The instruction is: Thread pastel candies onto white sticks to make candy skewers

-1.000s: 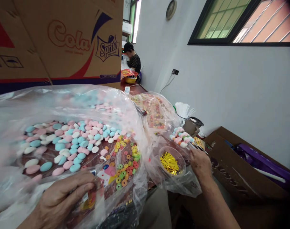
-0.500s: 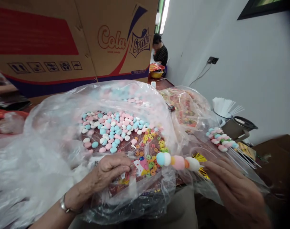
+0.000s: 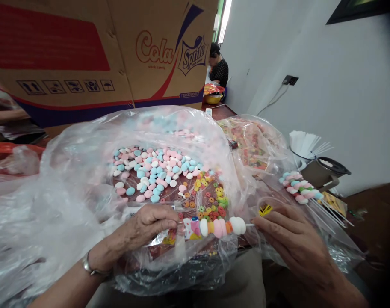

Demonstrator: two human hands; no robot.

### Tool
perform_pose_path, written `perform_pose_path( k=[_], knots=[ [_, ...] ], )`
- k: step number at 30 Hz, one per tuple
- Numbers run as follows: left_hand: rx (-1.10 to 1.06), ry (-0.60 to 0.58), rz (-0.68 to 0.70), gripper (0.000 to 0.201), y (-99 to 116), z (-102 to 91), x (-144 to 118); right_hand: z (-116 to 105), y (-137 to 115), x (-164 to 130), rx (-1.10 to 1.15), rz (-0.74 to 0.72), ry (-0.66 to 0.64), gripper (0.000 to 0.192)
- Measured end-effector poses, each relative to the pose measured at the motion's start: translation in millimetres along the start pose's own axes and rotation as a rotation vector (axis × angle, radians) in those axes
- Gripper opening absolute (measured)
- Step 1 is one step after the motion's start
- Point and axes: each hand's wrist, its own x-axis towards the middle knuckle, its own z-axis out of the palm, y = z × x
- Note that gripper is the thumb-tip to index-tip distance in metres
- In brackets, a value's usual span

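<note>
In the head view, the candy skewer (image 3: pixel 219 228) lies nearly level between the two grips, its far end now up against the printed bag (image 3: pixel 191 229) at the left grip (image 3: pixel 152 222). Half a second ago it was nearer the right grip (image 3: pixel 294 233), apart from the bag, with a blue piece at its tip; that piece is now out of sight, and whether it is inside the bag cannot be told. A second ago the right grip was over at the skewer bundle (image 3: pixel 300 187), which lies just beyond it.

On the carton (image 3: pixel 169 85), well ahead of the left grip, "Cola" and "Sprite" can be read, with "stick candy" in small letters and a row of handling symbols. Lettering by the left grip is too small to read.

From the right grip outward, the skewer shows plump white, a thin orange ring, pink, a yellow-orange ring, then white. The right grip is narrow, pinching the bare white stick; the left is closed on the bag, which is clear with a colourful patterned end. Pastel candies (image 3: pixel 156 169) and candy rings (image 3: pixel 214 201) spread ahead of both grips.
</note>
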Motion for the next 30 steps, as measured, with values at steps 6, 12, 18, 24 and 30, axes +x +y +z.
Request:
perform_pose_path(
  k=[6, 12, 18, 24, 30],
  knots=[
    [-0.046, -0.108, -0.003, 0.025, 4, -1.6, 6, 7, 3, 5, 0.028, -0.055, -0.092, 0.019],
    [0.055, -0.178, -0.148, 0.023, 24, -4.0, 8, 19, -7, 8, 0.079, 0.038, -0.09, 0.016],
    [0.017, -0.323, -0.312, 0.02, 50, 1.8, 16, 29, -14, 15, 0.152, 0.047, -0.113, 0.021],
    [-0.111, -0.415, -0.37, 0.022, 34, 24.3, 25, 49, -28, 26, 0.17, -0.037, -0.243, 0.025],
    [-0.07, -0.291, -0.319, 0.033, 43, 16.1, 17, 56, -23, 21, 0.277, 0.045, -0.236, 0.026]
  ],
)
